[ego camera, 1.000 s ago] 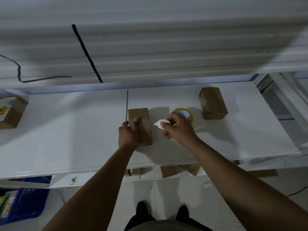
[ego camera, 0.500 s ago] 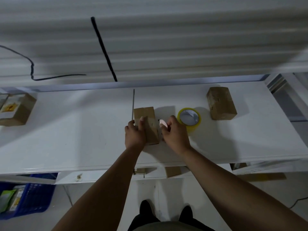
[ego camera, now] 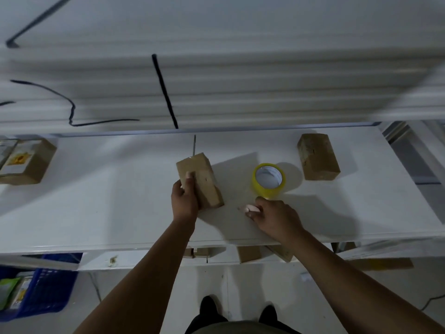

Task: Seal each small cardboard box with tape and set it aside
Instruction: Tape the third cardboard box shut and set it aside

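Left hand (ego camera: pixel 184 201): grip holds the cardboard box (ego camera: pixel 202 182) from its left side, with the thumb laid on the upper face.
Cardboard box: at the centre of the white surface (ego camera: pixel 96 201), long axis running away from the person. Whether its underside is clear of the surface cannot be told.
Right hand (ego camera: pixel 277 218): grip narrow, fingertips pinching a small pale object (ego camera: pixel 251 209) low over the surface. The hand is right of the held box and apart from it.
Small pale object: too small to identify.
Tape roll (ego camera: pixel 268 180): yellow, lying flat on the surface just beyond the right hand, between the held box and the second box (ego camera: pixel 317 160).
Second box: far right of the surface, well apart from both hands.
Labelled box (ego camera: pixel 26 161): at the far left edge of the surface.
Blue crate (ego camera: pixel 36 292): on the floor, lower left, below the surface.
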`<action>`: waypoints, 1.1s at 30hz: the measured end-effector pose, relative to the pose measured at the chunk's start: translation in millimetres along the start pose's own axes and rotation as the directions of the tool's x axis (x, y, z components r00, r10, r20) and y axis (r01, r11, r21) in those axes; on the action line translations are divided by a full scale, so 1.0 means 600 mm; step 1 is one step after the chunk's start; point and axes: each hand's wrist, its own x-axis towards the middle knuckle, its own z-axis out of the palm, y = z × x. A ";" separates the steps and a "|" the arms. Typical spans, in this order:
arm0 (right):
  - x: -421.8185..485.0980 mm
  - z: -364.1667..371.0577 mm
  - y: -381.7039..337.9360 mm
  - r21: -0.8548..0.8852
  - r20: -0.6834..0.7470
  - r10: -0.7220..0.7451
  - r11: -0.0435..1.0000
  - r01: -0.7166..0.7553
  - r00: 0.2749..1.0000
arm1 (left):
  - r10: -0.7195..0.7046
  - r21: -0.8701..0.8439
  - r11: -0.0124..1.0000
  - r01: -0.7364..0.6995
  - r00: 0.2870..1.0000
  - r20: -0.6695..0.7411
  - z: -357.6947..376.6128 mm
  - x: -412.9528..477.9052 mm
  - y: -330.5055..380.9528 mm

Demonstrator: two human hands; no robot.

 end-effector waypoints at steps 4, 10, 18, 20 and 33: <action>0.003 -0.027 -0.020 0.206 -0.138 0.096 0.976 -0.067 0.986 | 0.091 -0.046 0.995 -0.087 0.992 0.090 -0.009 -0.047 0.020; 0.036 -0.061 -0.148 0.947 0.217 0.268 0.177 -0.269 0.939 | 0.146 -0.142 0.983 -0.116 0.963 0.225 0.032 -0.110 0.052; 0.036 -0.070 -0.166 0.882 0.364 0.233 -0.398 -0.252 0.902 | 0.077 -0.137 0.989 -0.053 0.981 0.180 0.048 -0.093 0.083; 0.036 -0.071 -0.164 0.877 0.371 0.254 -0.411 -0.248 0.893 | 0.026 -0.150 0.989 -0.001 0.986 0.165 0.046 -0.088 0.080; 0.033 -0.067 -0.171 0.923 0.371 0.414 -0.261 -0.282 0.831 | -0.016 -0.257 0.963 0.083 0.967 0.254 0.038 -0.123 0.053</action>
